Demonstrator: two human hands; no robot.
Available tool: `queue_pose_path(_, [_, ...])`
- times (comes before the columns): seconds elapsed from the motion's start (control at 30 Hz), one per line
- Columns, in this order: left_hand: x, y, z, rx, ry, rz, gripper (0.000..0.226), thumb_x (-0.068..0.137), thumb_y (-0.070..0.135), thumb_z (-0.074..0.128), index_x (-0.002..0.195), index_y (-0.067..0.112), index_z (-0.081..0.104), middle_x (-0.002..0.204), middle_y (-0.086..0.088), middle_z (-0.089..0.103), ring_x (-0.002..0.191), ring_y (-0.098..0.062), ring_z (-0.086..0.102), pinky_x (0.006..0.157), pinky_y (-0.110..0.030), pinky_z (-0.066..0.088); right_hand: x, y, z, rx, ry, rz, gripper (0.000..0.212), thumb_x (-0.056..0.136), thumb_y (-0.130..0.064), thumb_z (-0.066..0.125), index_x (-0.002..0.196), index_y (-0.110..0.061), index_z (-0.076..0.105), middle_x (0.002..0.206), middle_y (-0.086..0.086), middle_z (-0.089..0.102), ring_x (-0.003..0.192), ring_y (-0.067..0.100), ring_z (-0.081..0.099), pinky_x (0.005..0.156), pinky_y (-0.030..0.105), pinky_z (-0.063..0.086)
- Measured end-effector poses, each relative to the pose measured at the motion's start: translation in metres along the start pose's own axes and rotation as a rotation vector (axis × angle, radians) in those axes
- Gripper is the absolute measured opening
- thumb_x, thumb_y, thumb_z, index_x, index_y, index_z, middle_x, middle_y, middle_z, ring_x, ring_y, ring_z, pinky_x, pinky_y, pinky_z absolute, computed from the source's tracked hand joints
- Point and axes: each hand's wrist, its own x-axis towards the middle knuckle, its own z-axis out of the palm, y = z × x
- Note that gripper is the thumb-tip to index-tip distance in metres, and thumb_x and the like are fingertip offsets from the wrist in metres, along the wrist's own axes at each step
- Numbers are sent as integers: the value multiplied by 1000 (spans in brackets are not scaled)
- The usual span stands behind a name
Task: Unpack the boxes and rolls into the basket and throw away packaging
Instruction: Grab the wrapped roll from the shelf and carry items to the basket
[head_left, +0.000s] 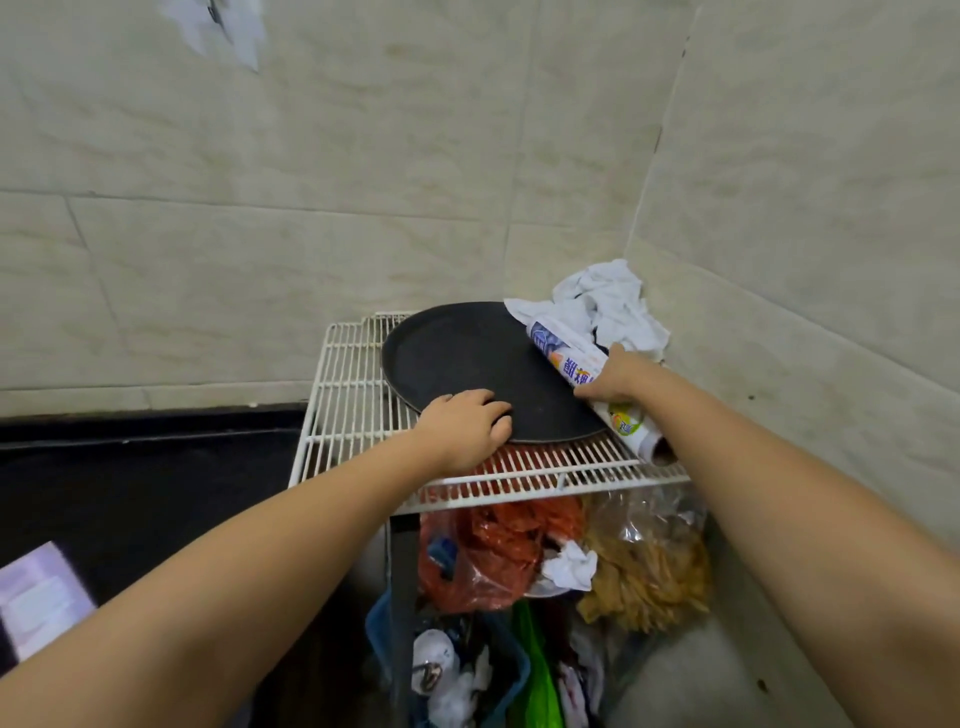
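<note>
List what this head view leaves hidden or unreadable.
- Right hand grip on the printed roll: fingers wrap behind it.
- Roll's label: too small to read.
- Items under the wire shelf: masked by its bars.
- Purple-white object: blurred, cut by the left edge.

two bare forearms reach in from below, no sleeves, watch, rings or gloves visible; left hand (467, 426) and right hand (618, 376) are uncovered, fingers plain.

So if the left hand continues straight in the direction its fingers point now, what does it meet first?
The left hand rests on the near rim of the black round tray, fingers pointing right and slightly away. Sliding on across the tray, it would probably first meet the printed roll that the right hand grips.
</note>
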Motion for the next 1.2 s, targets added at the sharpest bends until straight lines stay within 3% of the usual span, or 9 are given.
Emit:
queue_pose_path(0.1, [0, 0, -2, -5, -4, -1, 48, 98, 43, 21, 139, 25, 38, 151, -6, 34, 137, -23, 32, 111, -43, 26, -4, 4, -2, -45, 65, -36, 68, 73, -48, 69, 123, -6, 49, 120, 13, 62, 94, 28, 60, 74, 30, 45])
queue_pose_path(0.3, [-6, -3, -21, -89, -83, -2, 49, 97, 49, 24, 131, 23, 50, 138, -8, 47, 126, -26, 44, 104, -45, 37, -30, -17, -19, -64, 191, -139, 49, 79, -49, 64, 108, -11, 56, 103, 10, 63, 81, 24, 50, 68, 30, 40])
queue_pose_path(0.5, [-61, -69, -74, -145, 181, -90, 42, 97, 42, 31, 108, 13, 61, 108, -14, 59, 101, -30, 56, 87, -42, 46, -65, -111, -34, 71, 283, -342, 55, 75, -46, 66, 115, -11, 56, 103, 12, 65, 77, 27, 52, 62, 29, 39])
queue_pose_path(0.6, [-107, -124, -94, -151, 223, -187, 39, 98, 37, 35, 109, 8, 59, 109, -18, 60, 101, -34, 55, 87, -42, 45, -84, -177, -17, 140, 237, -453, 49, 75, -45, 65, 111, -14, 57, 91, 8, 61, 77, 29, 54, 63, 30, 40])
queue_pose_path(0.7, [-160, -177, -101, -154, 254, -333, 37, 98, 36, 36, 107, 9, 60, 106, -17, 59, 98, -34, 56, 80, -38, 43, -104, -244, 7, 219, 126, -553, 48, 75, -45, 66, 111, -13, 58, 94, 8, 62, 78, 27, 55, 65, 29, 40])
queue_pose_path(0.8, [-212, -221, -94, -109, 257, -478, 35, 98, 38, 35, 92, 12, 59, 96, -13, 59, 92, -34, 57, 68, -34, 37, -127, -303, 31, 308, 24, -664, 45, 76, -41, 68, 109, -12, 62, 100, 12, 67, 84, 29, 61, 68, 29, 44])
queue_pose_path(0.87, [-242, -244, -81, -116, 247, -571, 35, 97, 40, 35, 84, 14, 55, 92, -13, 59, 90, -34, 57, 68, -36, 40, -144, -335, 48, 351, -38, -704, 44, 76, -42, 68, 109, -13, 62, 94, 9, 63, 81, 28, 59, 67, 29, 43])
queue_pose_path(1.03, [-288, -282, -16, -165, 146, -882, 38, 93, 42, 38, 105, 11, 56, 113, -17, 56, 103, -36, 56, 84, -41, 46, -171, -378, 112, 432, -230, -707, 44, 76, -41, 68, 111, -14, 60, 98, 9, 65, 77, 26, 60, 69, 30, 48])
queue_pose_path(1.2, [-296, -282, 58, -288, 41, -1171, 63, 86, 56, 42, 137, 22, 29, 144, -19, 28, 118, -42, 46, 91, -45, 40, -173, -359, 191, 336, -318, -576, 58, 74, -47, 68, 116, -10, 53, 114, 10, 64, 92, 26, 62, 74, 33, 49])
